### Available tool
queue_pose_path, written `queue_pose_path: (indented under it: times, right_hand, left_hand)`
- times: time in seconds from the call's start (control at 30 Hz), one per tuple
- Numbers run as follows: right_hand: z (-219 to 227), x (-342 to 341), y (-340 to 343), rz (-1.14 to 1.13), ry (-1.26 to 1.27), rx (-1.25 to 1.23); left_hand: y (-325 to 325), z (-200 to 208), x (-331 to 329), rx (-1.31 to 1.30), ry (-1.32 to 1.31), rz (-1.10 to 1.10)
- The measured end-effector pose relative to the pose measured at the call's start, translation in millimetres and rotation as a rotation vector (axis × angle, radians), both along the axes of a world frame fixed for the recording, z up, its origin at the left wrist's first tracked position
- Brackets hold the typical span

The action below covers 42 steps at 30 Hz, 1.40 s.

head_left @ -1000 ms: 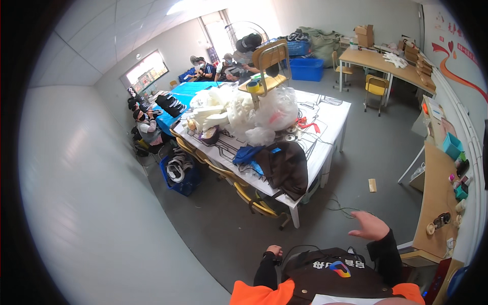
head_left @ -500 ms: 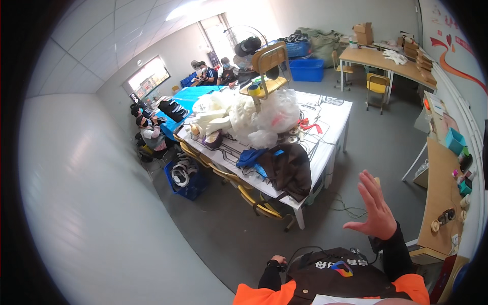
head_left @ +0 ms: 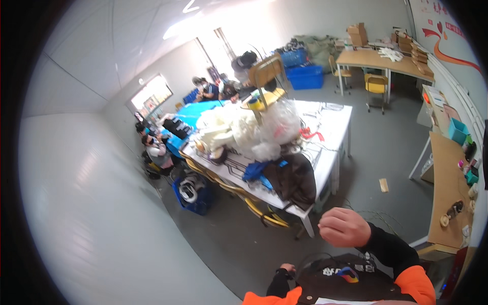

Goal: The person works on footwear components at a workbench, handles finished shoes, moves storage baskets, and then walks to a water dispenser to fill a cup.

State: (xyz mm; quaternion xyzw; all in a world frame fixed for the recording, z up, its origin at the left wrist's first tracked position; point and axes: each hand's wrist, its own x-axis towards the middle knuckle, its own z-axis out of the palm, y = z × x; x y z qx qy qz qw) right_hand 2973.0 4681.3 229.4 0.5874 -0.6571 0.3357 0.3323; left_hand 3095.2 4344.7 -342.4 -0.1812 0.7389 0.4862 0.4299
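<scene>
My right hand [head_left: 344, 227] is raised in front of my chest, its fingers curled into a fist with nothing showing in it. Lower down, my left hand [head_left: 288, 267] hangs by my side next to my dark apron [head_left: 330, 290]; its fingers are mostly hidden. Neither hand touches a thing that I can see. Closest to the right hand is the near corner of a long white table [head_left: 333, 119], where a dark brown cloth or garment [head_left: 295, 178] lies beside a crumpled blue cloth [head_left: 254, 171].
Clear plastic bags [head_left: 280, 124] and a yellow chair [head_left: 264, 73] sit on the table. Chairs [head_left: 267, 213] line its left side, near a blue bin [head_left: 204, 207]. A wooden workbench [head_left: 441, 175] runs along the right. Cables and a small tan piece [head_left: 384, 185] lie on the floor. People [head_left: 158, 152] sit farther off.
My right hand has closed from spread fingers into a fist and moved down and left. The view has shifted slightly; the left hand still hangs low.
</scene>
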Motion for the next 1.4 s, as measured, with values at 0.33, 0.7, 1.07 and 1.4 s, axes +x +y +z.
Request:
queue_pose_path:
  times: [0.33, 0.7, 1.07, 1.4]
  right_hand:
    - [58.8, -43.1, -94.5, -0.205, -0.188, 0.498]
    - [-176.0, -90.1, 31.5, -0.197, -0.802, 0.964]
    - [-497.5, -13.1, 303.0, -0.925, -1.374, 1.153]
    - [-591.0, 148.9, 357.0, -0.715, -1.957, 0.698]
  left_hand:
    - [4.3, 16.0, -14.9, 0.146, -0.052, 0.698]
    - [6.0, -5.3, 57.2, 0.003, -0.122, 0.457]
    - [0.4, -9.7, 51.4, -0.065, 0.053, 0.120]
    - [26.4, 6.3, -45.6, 0.055, 0.018, 0.370]
